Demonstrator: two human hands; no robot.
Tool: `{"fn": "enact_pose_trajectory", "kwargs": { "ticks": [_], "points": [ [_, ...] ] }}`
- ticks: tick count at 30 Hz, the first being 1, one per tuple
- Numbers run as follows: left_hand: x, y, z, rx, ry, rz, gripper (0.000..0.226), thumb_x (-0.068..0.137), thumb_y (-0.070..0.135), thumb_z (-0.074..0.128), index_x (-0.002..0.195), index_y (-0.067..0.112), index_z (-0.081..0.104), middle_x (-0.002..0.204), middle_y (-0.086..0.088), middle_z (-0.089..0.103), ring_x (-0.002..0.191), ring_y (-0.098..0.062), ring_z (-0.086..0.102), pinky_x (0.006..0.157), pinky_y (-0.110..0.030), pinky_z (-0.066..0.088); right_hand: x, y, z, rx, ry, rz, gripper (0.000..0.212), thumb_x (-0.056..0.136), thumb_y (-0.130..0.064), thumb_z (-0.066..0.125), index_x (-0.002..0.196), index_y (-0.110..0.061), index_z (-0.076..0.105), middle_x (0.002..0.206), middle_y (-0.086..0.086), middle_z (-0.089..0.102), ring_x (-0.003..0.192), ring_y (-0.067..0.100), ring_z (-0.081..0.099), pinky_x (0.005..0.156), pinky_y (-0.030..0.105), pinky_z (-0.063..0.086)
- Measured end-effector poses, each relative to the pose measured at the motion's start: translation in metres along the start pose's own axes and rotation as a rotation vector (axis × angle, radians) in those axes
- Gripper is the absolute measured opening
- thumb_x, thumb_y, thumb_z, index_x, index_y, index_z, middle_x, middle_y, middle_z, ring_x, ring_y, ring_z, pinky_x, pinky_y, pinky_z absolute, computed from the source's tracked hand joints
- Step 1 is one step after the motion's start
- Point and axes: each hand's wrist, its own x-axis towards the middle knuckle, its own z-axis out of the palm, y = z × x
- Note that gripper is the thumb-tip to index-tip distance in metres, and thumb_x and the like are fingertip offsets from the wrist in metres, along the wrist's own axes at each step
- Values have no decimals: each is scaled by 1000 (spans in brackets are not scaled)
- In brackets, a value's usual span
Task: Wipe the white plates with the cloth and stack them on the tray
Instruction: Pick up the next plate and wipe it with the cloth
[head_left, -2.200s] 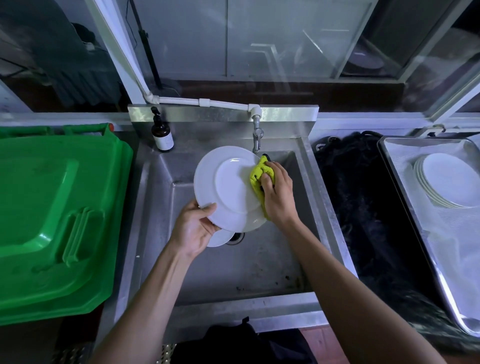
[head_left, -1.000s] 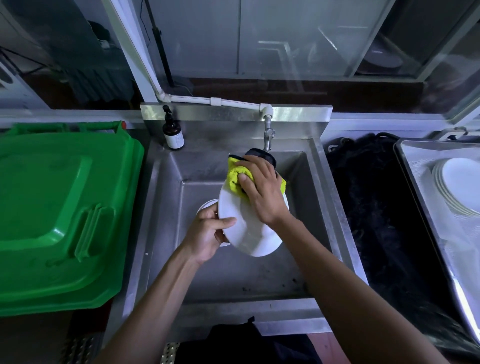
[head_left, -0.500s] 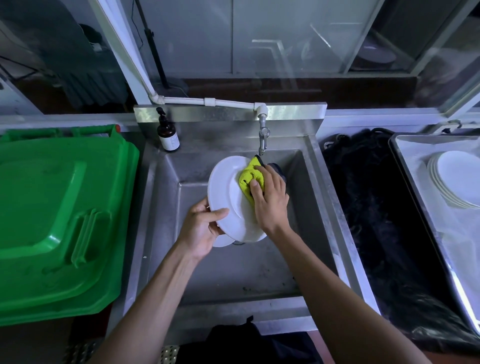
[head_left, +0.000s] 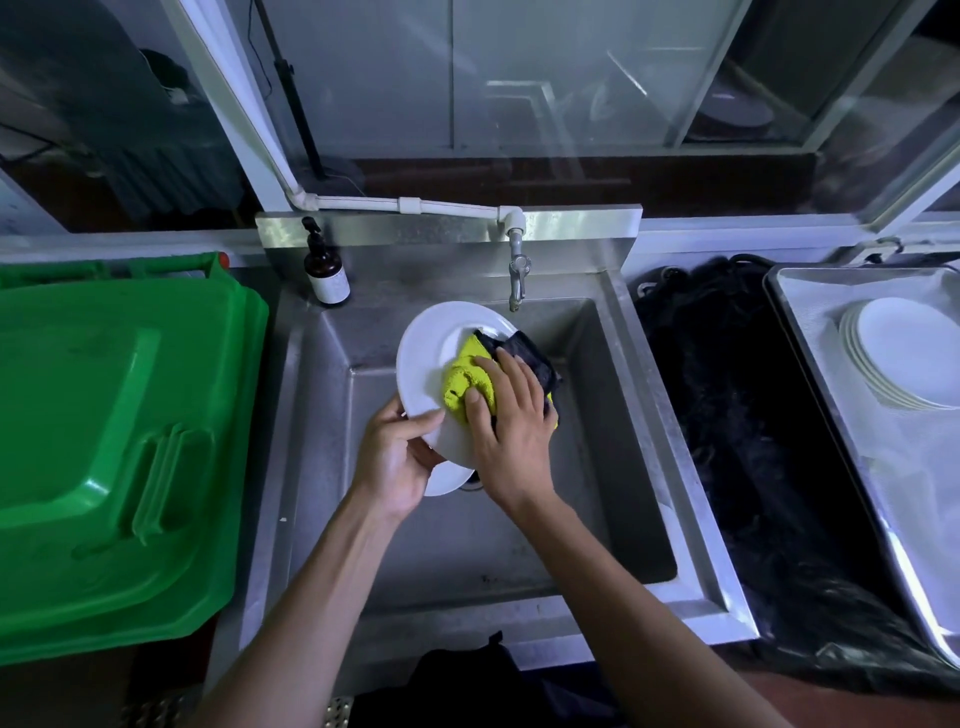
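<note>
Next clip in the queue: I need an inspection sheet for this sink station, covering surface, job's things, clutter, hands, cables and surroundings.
Surface: steel sink, basin dull and spotted.
Job's things: white plate held tilted over the basin; yellow cloth on its face; second plate beneath; stack of plates on the tray at right.
Clutter: brown pump bottle on the sink's back left corner.
Hands: left hand grips the plate's lower rim; right hand presses the cloth on it.
Cables: nothing seen for certain.
Surroundings: green bin lid left, black bag right, tap, windows behind.

No readable text; label on brown bottle (head_left: 326, 270) too small.
</note>
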Motion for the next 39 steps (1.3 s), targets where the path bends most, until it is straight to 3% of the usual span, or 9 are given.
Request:
{"fn": "enact_pose_trajectory", "kwargs": {
  "ticks": [2,6,10,17,22,27,34,39],
  "points": [
    [0,1,-1,-11,2,0,51,81,-3,56,132,2,61,122,-22,68,104,-35,69,85,-44,60,-3,3,1,46,1,79,44,105,-43,35,147,-33,43,163,-14,25,152,6,11,120,52,15],
    [0,0,-8,-4,-2,-28,55,86,-3,52,140,0,53,135,-26,60,119,-42,61,101,-55,51,-6,7,-1,111,1,135,46,107,-41,38,153,-33,36,165,-14,18,152,4,5,119,46,12],
    [0,1,-12,-32,-28,-26,49,85,-4,52,133,3,60,128,-22,66,115,-38,65,91,-48,58,0,11,-8,172,46,170,47,106,-38,43,152,-31,37,164,-11,22,150,5,10,117,42,15],
    [3,6,-25,-7,-90,-77,39,81,-3,52,102,14,80,108,-11,76,100,-30,73,74,-43,61,20,29,-31,214,-24,99,52,105,-35,50,154,-23,38,160,-5,29,148,8,15,124,43,18],
    [8,11,-30,146,-123,-110,34,74,-6,63,99,11,78,104,-12,76,95,-31,72,73,-47,62,32,34,-41,135,-34,64,51,104,-31,53,152,-20,40,158,-2,36,147,17,22,122,45,22],
    [15,16,-31,238,-154,-162,38,74,0,63,112,3,68,106,-15,74,97,-32,70,74,-44,61,38,37,-51,50,-58,6,52,102,-25,56,151,-23,42,158,-2,37,145,20,27,118,46,27],
    [22,21,-26,420,-243,-211,34,72,1,69,103,11,78,108,-15,74,97,-33,70,78,-47,58,41,32,-56,2,-102,-61,54,96,-17,62,148,-23,48,155,-4,42,144,22,32,115,52,30],
    [23,20,-15,556,-245,-164,31,71,6,71,98,19,79,100,-11,75,87,-31,70,66,-38,56,36,31,-54,-5,-97,-93,54,96,-12,63,148,-20,49,154,-1,42,142,23,34,116,48,32]
  ]
}}
